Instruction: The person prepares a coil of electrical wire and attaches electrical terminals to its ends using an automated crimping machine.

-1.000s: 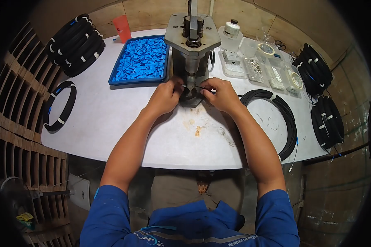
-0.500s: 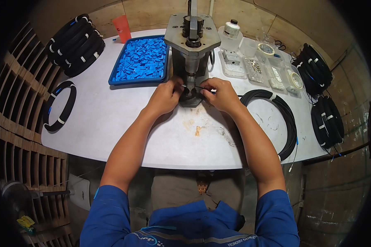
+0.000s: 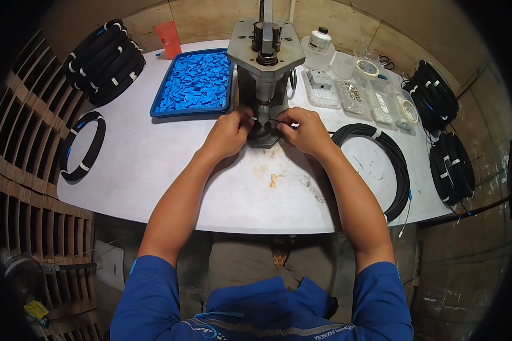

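A metal hand press (image 3: 265, 71) stands at the table's far middle, with both hands at its lower jaws. My right hand (image 3: 303, 131) pinches a thin black cable (image 3: 275, 120), which points left into the press. On the other side, my left hand (image 3: 228, 135) is closed with its fingertips against the press area; a small pale tip shows there, but what it grips is hidden. A coil of black cable (image 3: 403, 170) lies right of my right forearm, and a strand runs from it toward that hand. One loose end with a blue connector (image 3: 410, 194) hangs over the table edge.
A blue tray (image 3: 153, 112) full of small blue parts sits left of the press. Clear plastic boxes (image 3: 324, 102) with small parts and tape rolls stand at right. Bundled black coils (image 3: 105, 62) flank the table. An orange cup (image 3: 168, 40) stands behind the tray.
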{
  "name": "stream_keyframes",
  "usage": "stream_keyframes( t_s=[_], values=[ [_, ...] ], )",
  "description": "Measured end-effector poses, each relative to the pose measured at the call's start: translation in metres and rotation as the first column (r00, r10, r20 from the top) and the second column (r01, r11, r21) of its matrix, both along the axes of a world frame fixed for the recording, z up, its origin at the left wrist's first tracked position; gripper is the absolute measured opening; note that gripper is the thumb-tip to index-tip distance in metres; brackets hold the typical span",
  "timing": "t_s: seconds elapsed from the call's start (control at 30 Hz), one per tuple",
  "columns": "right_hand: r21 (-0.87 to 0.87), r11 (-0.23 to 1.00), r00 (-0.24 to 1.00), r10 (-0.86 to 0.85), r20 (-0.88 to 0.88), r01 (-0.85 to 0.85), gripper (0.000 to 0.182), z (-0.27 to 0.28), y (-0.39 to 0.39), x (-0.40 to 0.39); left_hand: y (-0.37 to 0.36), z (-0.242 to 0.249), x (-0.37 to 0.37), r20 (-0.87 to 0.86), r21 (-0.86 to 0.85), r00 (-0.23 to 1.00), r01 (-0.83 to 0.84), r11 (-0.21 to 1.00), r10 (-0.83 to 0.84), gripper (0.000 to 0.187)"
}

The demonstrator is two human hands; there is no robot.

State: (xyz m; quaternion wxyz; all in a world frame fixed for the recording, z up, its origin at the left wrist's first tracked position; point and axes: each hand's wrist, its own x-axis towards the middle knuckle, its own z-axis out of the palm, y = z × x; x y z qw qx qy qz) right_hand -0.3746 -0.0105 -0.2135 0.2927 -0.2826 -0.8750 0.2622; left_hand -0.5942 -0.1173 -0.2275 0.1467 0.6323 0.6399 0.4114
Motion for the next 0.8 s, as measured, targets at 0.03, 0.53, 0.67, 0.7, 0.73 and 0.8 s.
stream_keyframes(
  t_s=[0.03,0.53,0.67,0.7,0.73,0.8],
  values=[
    [0.002,1.000,1.000,-0.002,0.002,0.002,0.018,-0.0002,0.0003,0.0002,0.0000,-0.0001,0.0000,0.005,0.000,1.000,0.002,1.000,-0.002,0.022],
    [0.003,1.000,1.000,0.005,-0.004,-0.005,0.017,0.0006,0.0001,0.0004,0.0005,-0.0008,0.0004,0.008,0.014,1.000,-0.005,1.000,0.004,0.020],
    [0.007,1.000,1.000,0.006,-0.006,-0.006,0.017,0.0005,-0.0002,0.0002,0.0008,-0.0015,-0.0002,0.015,0.018,1.000,0.002,1.000,-0.002,0.020],
    [-0.001,1.000,1.000,0.006,-0.008,-0.006,0.016,0.0007,-0.0004,0.0003,0.0005,-0.0007,0.0000,0.009,0.014,1.000,-0.001,1.000,0.001,0.020],
    [-0.008,1.000,1.000,0.006,-0.010,-0.006,0.016,0.0010,-0.0006,0.0002,0.0003,0.0001,0.0001,0.002,0.010,1.000,-0.004,1.000,0.004,0.020],
    [-0.012,1.000,1.000,0.007,-0.013,-0.007,0.016,0.0007,-0.0004,0.0002,0.0006,-0.0008,-0.0001,-0.002,0.019,1.000,-0.002,1.000,0.002,0.020]
  ],
)
